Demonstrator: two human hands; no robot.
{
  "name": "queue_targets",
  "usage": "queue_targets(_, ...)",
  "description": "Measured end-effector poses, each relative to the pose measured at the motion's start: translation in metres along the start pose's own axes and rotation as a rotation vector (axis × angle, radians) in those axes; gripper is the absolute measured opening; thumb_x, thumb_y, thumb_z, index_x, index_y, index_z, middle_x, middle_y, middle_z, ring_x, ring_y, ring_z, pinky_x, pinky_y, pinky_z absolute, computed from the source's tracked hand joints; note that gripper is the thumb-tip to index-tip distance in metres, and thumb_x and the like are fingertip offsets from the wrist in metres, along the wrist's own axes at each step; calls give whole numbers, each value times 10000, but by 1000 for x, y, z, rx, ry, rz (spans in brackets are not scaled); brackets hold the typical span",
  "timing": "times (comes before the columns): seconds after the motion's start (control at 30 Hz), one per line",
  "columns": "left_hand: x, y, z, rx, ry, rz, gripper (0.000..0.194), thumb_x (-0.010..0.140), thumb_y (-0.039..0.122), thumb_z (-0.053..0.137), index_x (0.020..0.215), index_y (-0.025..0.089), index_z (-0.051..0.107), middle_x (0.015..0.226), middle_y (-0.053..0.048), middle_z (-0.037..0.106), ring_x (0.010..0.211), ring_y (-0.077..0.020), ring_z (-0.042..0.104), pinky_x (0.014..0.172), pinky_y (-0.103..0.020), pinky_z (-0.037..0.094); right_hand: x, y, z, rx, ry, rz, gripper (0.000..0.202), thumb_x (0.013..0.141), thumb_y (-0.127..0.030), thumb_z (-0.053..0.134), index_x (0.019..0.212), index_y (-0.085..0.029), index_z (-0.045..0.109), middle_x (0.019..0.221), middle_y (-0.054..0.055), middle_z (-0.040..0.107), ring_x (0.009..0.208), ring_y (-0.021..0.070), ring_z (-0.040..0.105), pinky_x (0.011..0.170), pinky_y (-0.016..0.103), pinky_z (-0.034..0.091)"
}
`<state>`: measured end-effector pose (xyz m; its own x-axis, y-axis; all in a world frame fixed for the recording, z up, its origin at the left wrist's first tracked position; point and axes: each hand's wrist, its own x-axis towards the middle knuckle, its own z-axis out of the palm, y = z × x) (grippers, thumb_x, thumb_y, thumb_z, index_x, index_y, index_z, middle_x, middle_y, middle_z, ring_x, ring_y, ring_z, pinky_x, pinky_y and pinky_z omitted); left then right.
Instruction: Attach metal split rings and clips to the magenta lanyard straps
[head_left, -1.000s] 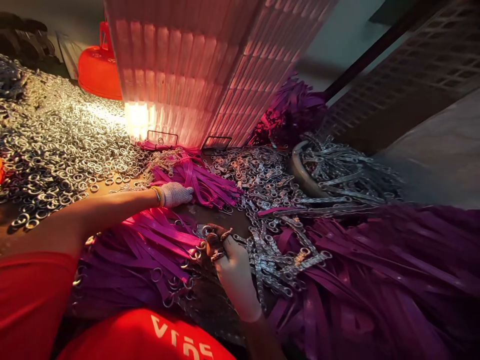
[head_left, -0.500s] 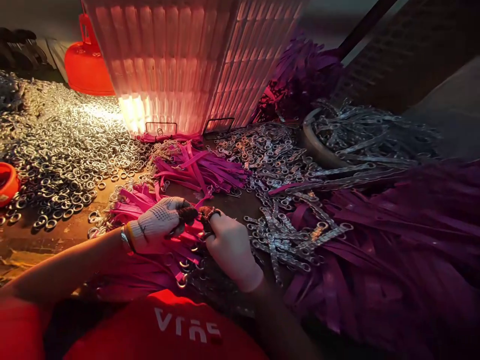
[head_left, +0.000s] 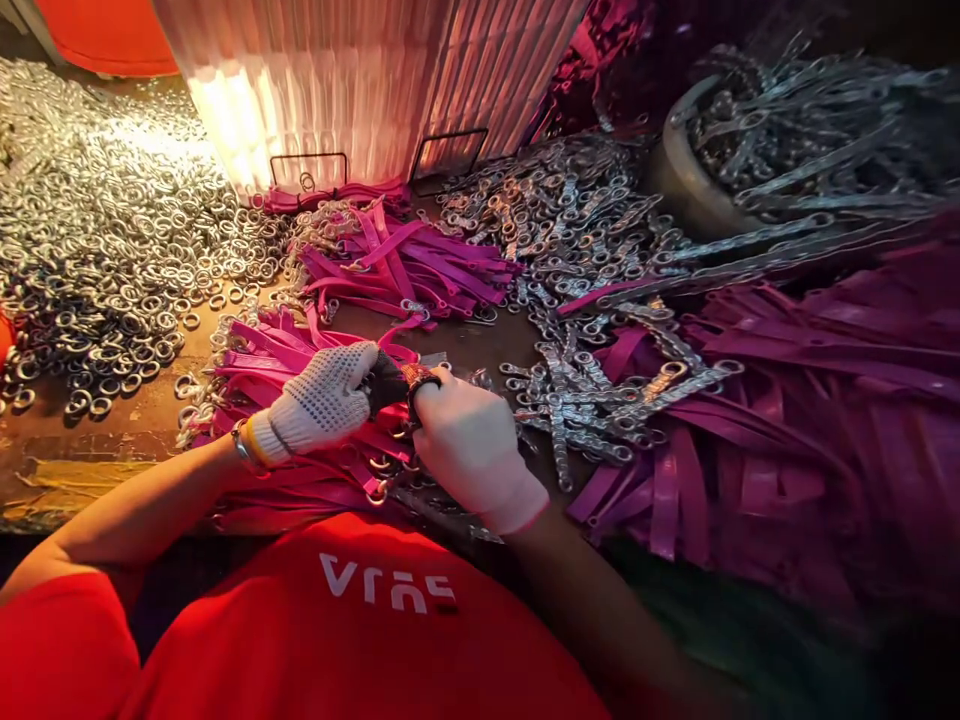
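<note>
In a white dotted glove with dark fingertips, my left hand (head_left: 330, 395) is closed in a pinch on a pink strap (head_left: 399, 330). My right hand (head_left: 469, 435), in a white glove with dark-wrapped fingers, meets it fingertip to fingertip and is closed on the same strap. Whatever small part lies between the fingertips is hidden. Under and behind the left hand lies a bundle of pink straps (head_left: 259, 355) with metal rings at their ends. Another bundle of pink straps (head_left: 442, 262) rests beyond both hands. Right of my right hand are flat silver chain pieces (head_left: 600, 410) with ring ends.
A large heap of metal rings (head_left: 112, 270) covers the left of the table. A ribbed translucent panel (head_left: 315, 90) stands at the back, brightly lit by a lamp. At right are a tub (head_left: 686, 165) of metal chain strips and a pile of purple straps (head_left: 795, 450).
The view has tilted down and come closer, so the table items sit higher in the picture. Both hands stay together, fingertips meeting at the strap.
</note>
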<state>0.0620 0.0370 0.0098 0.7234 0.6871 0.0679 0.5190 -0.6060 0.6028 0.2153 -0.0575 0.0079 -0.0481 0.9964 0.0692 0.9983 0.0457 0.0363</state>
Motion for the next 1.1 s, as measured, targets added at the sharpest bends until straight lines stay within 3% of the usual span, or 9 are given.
queue_targets(0.13,0,-5,9,74,-63,122,77,865,171,564,845,116,615,780,-51,663,644,-146,553,605,-257,405,-2,4,8,32,70,-28,205,763,-62,496,845,-143,666,864,127,663,686,208,548,576,311,297)
queue_targets(0.23,1,-11,13,-91,-88,146,125,884,168,533,859,111,642,801,-49,681,682,-145,580,633,-247,435,-2,6,7,64,89,38,294,744,-61,498,977,-127,666,976,147,674,753,230,579,627,314,362)
queue_targets(0.37,-1,-16,9,-368,-103,49,197,901,164,497,880,112,686,786,-27,701,711,-129,609,654,-219,461,2,6,-9,89,-76,39,342,748,-37,500,1054,-121,627,996,148,681,802,243,619,678,316,401)
queue_targets(0.47,-5,-13,9,-359,-61,-12,195,903,226,547,865,105,696,774,-40,706,705,-136,609,652,-229,457,6,4,-17,59,-225,43,283,753,-29,488,987,-132,611,857,123,694,787,249,650,631,311,373)
queue_targets(0.57,-8,-10,12,-329,-49,-14,191,895,193,535,872,107,703,802,-54,717,724,-142,616,665,-235,454,8,0,-16,16,-263,30,220,815,-64,462,977,-122,599,776,121,692,728,245,664,561,317,305)
queue_targets(0.77,-5,-8,6,-312,-98,36,192,879,169,517,779,107,668,722,-31,682,654,-114,567,603,-209,409,5,1,-9,-26,-210,-143,207,878,-93,412,933,-109,611,723,126,687,650,227,652,516,320,201)
queue_targets(0.97,1,1,-18,-290,-249,160,190,896,227,540,847,128,694,803,-25,719,721,-126,617,673,-218,450,-6,12,-7,25,-71,-138,172,836,-135,481,900,-125,640,689,104,670,613,210,596,531,325,216)
queue_targets(1.1,-1,12,-21,-258,-208,83,166,869,159,533,834,122,691,756,-13,703,679,-119,597,614,-208,416,-11,16,-3,100,20,-47,288,744,-56,499,971,-134,658,776,88,684,681,202,593,598,308,304)
